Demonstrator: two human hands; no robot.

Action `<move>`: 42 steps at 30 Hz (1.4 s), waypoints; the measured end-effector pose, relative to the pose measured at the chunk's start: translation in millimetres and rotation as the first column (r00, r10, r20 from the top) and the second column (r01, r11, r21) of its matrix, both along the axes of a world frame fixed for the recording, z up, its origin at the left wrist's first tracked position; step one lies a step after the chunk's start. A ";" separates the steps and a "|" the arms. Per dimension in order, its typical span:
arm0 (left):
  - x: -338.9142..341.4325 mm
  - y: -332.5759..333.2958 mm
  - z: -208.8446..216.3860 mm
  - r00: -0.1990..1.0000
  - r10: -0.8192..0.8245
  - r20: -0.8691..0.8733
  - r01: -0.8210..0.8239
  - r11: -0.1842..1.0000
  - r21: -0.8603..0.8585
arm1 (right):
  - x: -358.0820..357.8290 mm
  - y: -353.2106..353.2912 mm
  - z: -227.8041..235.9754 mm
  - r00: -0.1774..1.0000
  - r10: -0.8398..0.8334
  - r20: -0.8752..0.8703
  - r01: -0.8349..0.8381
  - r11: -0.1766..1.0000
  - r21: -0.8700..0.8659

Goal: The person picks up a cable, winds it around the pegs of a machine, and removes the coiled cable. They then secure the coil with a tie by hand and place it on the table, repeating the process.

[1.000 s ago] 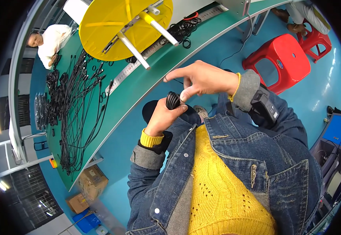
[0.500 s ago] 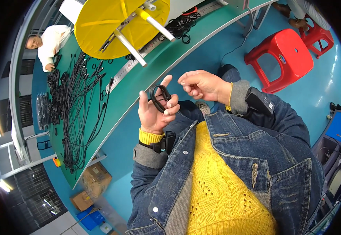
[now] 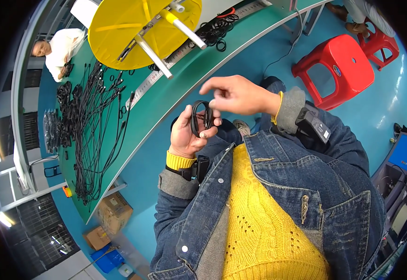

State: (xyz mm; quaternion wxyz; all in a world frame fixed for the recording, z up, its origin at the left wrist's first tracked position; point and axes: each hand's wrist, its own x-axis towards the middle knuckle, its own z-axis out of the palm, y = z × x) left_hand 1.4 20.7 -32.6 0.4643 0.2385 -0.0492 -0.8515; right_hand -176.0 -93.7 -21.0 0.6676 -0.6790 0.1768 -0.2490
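Note:
A coiled black cable (image 3: 194,122) forms a small loop in front of me, just off the near edge of the green table. My left hand (image 3: 183,137) grips it between thumb and fingers. Close by on the right, my right hand (image 3: 243,95) has its index finger bent and its thumb apart, with nothing visible between them. Its thumb, slightly blurred, overlaps the upper right of the coil; I cannot tell whether they touch. Many loose black cables (image 3: 91,140) are spread on the left of the table, with darker bundles (image 3: 65,107) beyond them.
A yellow disc with white legs (image 3: 119,32) and a metal ruler (image 3: 142,89) are at the green table (image 3: 175,88). Black rings (image 3: 219,30) are piled behind. Red stools (image 3: 339,70) stand right, cardboard boxes (image 3: 113,212) below left. A person in white (image 3: 63,51) sits far left.
My right hand has moved down and left toward the coil, its index finger and thumb now spread. My left hand has shifted slightly right, its fingers closer round the cable.

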 end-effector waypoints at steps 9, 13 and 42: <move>-8.9 -6.8 4.0 0.973 -0.100 0.207 0.091 0.994 0.053 | 17.3 10.5 1.4 0.924 -0.112 -0.366 -0.233 0.592 -0.772; -5.2 -5.7 -2.3 0.961 -0.051 0.272 0.021 0.993 0.112 | 18.2 20.7 -6.7 0.913 -0.192 -0.360 -0.167 0.629 -0.760; -18.9 -13.5 9.3 0.598 -0.173 0.783 0.102 0.985 0.140 | 22.1 38.4 -54.0 0.927 -0.324 -0.189 0.199 0.852 -0.485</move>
